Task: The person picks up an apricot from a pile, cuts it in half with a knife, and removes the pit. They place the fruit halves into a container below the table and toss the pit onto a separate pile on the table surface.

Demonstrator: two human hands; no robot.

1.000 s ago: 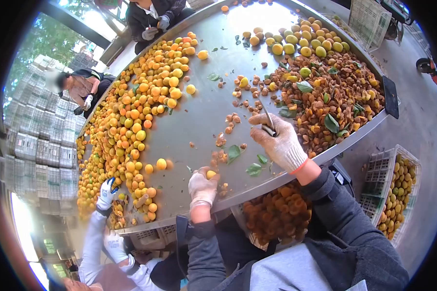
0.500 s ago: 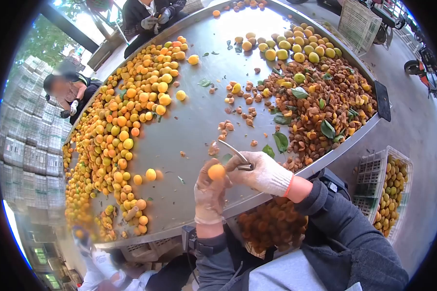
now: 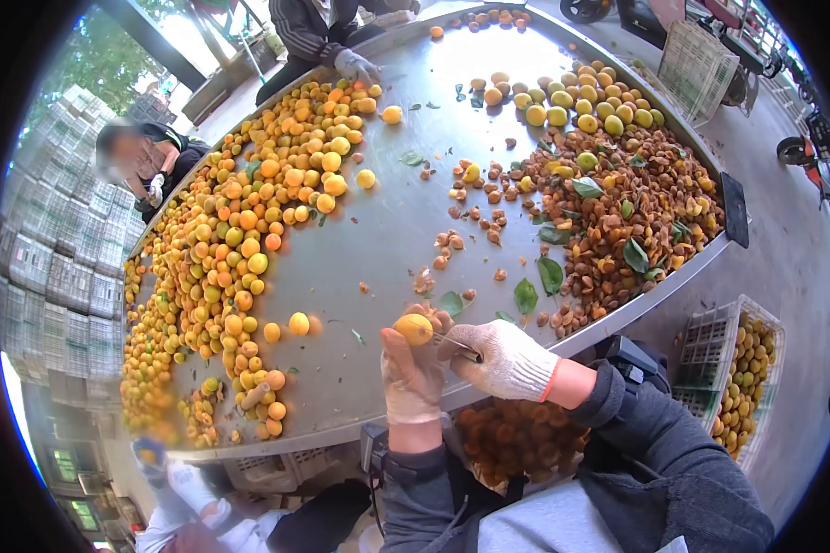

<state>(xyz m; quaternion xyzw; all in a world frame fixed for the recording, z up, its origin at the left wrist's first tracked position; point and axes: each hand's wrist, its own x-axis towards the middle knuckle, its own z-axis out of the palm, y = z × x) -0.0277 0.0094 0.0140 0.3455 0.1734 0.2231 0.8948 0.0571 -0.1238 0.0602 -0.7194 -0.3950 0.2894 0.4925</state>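
Observation:
My left hand (image 3: pixel 413 382), in a pale work glove, holds a yellow-orange apricot (image 3: pixel 413 329) in its fingertips above the near edge of the metal table (image 3: pixel 369 267). In its glove, my right hand (image 3: pixel 505 361) is closed around a slim metal tool (image 3: pixel 466 348). Most of that tool is hidden by my fingers, and its visible end points at the apricot. Just beyond my hands lie brown pits (image 3: pixel 424 283) and a green leaf (image 3: pixel 450 303).
Whole apricots (image 3: pixel 249 221) cover the table's left side. A heap of pits and scraps (image 3: pixel 618 203) fills the right, with greener fruit (image 3: pixel 590 101) behind. Below the edge sits a crate of apricots (image 3: pixel 742 378). Co-workers are at the far and left sides; one gloved hand (image 3: pixel 357 67) reaches in.
The tool has swung from pointing up and away to the apricot's side. The apricot has turned in my left hand. Across the table, a co-worker's hand has reached to the fruit.

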